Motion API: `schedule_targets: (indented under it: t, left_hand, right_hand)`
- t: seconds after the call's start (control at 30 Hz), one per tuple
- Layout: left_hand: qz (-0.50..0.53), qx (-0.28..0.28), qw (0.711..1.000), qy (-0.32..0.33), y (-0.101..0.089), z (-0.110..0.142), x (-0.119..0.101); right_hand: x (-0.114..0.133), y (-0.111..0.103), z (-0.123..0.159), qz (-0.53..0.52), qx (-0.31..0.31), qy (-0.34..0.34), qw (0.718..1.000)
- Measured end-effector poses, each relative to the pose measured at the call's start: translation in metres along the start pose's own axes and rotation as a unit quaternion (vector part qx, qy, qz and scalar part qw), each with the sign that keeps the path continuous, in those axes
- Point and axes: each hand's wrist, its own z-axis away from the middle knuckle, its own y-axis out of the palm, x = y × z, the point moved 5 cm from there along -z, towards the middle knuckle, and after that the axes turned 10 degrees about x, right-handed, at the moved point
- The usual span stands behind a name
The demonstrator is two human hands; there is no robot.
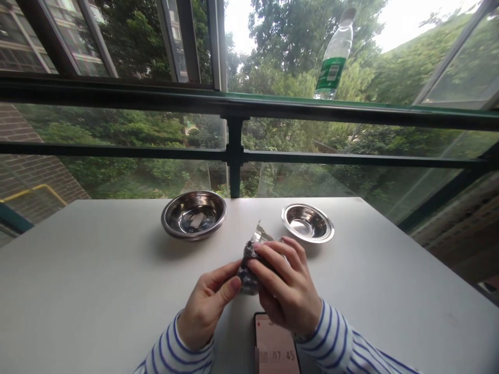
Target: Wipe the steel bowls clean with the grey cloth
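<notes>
Above the near part of the table, both hands hold a small, shiny foil packet (249, 278) with a dark, crinkled front. A silvery flap (260, 235) sticks up at its top. My left hand (208, 298) pinches the packet's lower left edge between thumb and fingers. From the right, my right hand (286, 283) curls its fingers over the upper part and hides much of it. I cannot make out what is inside the packet.
A larger steel bowl (171, 229) stands back left, with something pale inside or reflected there. Back right is a smaller steel bowl (329, 231). A phone (273, 343) showing a timer lies beneath my right wrist. Beyond the white table (97, 270), a plastic bottle (331, 70) stands by the railing (273, 106).
</notes>
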Motion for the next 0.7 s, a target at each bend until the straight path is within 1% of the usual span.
schedule_targets:
  t: [0.13,0.17,0.2,0.23,0.33,0.4,0.57,0.7]
  left_hand:
    - [-0.017,0.006,1.0,-0.022,0.003,0.0,0.001]
    - [-0.018,0.002,1.0,-0.024,0.003,0.0,0.001]
    - [-0.015,-0.006,1.0,-0.023,0.004,0.0,0.0]
    - [-0.01,-0.016,1.0,-0.021,0.005,0.0,-0.001]
    - [0.013,-0.065,0.998,-0.006,0.005,-0.001,-0.004]
    - [0.031,-0.092,0.995,0.003,0.004,-0.002,-0.006]
    - [0.048,-0.103,0.994,0.009,-0.002,-0.003,-0.005]
    - [0.04,-0.115,0.992,0.031,-0.007,-0.001,-0.005]
  right_hand:
    - [-0.022,0.0,0.002,-0.066,-0.032,0.113,0.991]
    - [-0.025,0.0,0.003,-0.077,-0.036,0.128,0.988]
    - [-0.026,0.001,0.004,-0.08,-0.036,0.129,0.988]
    - [-0.023,0.002,0.005,-0.074,-0.035,0.113,0.99]
    - [-0.007,0.006,0.006,-0.021,-0.023,0.036,0.999]
    - [0.003,0.009,0.007,0.016,-0.011,0.003,1.0]
    - [0.017,0.013,0.005,0.075,-0.007,-0.035,0.997]
    - [0.02,0.011,0.004,0.095,-0.014,-0.064,0.993]
